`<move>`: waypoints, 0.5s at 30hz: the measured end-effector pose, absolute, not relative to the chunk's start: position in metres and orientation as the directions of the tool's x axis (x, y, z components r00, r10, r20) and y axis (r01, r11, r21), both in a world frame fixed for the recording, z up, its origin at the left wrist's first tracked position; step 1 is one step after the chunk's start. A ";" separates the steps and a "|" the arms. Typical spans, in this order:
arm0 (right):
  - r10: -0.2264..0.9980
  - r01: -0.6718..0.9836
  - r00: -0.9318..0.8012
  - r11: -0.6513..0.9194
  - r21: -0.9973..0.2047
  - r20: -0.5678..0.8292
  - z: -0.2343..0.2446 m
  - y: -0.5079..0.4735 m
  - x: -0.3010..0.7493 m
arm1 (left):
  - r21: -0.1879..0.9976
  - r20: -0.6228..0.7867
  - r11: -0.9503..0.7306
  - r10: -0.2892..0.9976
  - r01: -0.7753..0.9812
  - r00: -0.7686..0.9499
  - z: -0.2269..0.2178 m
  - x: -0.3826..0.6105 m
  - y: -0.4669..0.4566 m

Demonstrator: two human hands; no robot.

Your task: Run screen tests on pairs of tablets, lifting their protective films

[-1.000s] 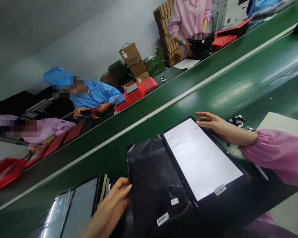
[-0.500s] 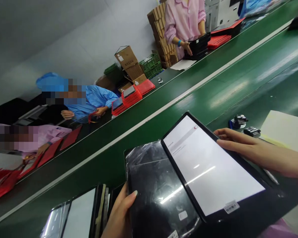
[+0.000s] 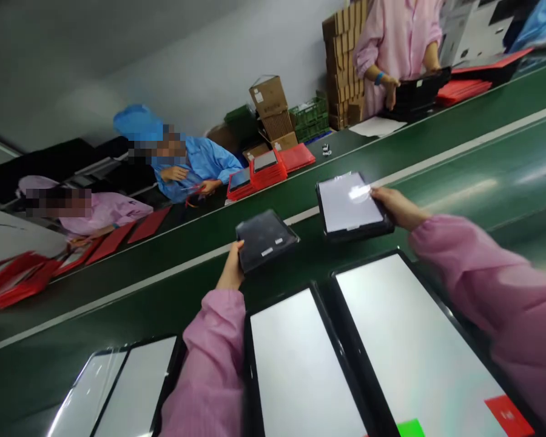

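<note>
Two runs of green conveyor belt (image 3: 459,130) across the whole view, a white stripe between them. Behind the far run, a pale wall (image 3: 200,79), a tall stack of cardboard cartons (image 3: 343,67) and green plastic crates (image 3: 309,121). Across that run, three co-workers: one in a pink smock (image 3: 398,48) with a hand on a stack of black tablets (image 3: 416,97), one in a blue smock and hood (image 3: 195,170), one in pink (image 3: 102,215). Red tablet cases (image 3: 266,170) on the far run, near the blue smock.

At the near run's lower edge, three large screens in black frames (image 3: 418,346), side by side, the leftmost under glossy film.

Above those screens, the left hand (image 3: 231,268) narrowly closed on the edge of a dark tablet (image 3: 266,240), back upward, two white labels on it. Well apart, the right hand (image 3: 400,206) gripping the edge of a lit tablet (image 3: 349,205), screen upward. Pink sleeves (image 3: 482,285) on both forearms.
</note>
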State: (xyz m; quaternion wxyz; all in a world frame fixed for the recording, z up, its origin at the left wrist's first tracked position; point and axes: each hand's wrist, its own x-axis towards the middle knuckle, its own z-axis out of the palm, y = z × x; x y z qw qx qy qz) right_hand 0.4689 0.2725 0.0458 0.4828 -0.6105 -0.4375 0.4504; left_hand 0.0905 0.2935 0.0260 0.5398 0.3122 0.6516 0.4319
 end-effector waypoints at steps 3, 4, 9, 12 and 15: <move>0.964 0.145 0.183 -0.219 -0.965 -0.191 0.006 0.282 0.463 | 0.876 -0.473 0.482 0.858 -0.004 -0.199 0.000 0.092 0.294; 0.963 0.160 0.172 -0.237 -0.958 -0.209 -0.005 0.284 0.463 | 0.865 -0.489 0.501 0.852 0.020 -0.187 -0.007 0.089 0.292; 0.965 0.264 0.134 -0.253 -0.931 -0.225 -0.014 0.283 0.489 | 0.824 -0.519 0.545 0.836 0.156 -0.177 -0.010 0.055 0.278; 0.978 0.314 0.048 -0.206 -0.927 -0.201 0.003 0.256 0.507 | 0.848 -0.449 0.492 0.865 0.198 -0.224 -0.002 0.039 0.249; 0.973 0.323 -0.094 -0.168 -0.931 -0.209 0.012 0.203 0.514 | 0.870 -0.432 0.461 0.884 0.177 -0.180 -0.001 0.043 0.198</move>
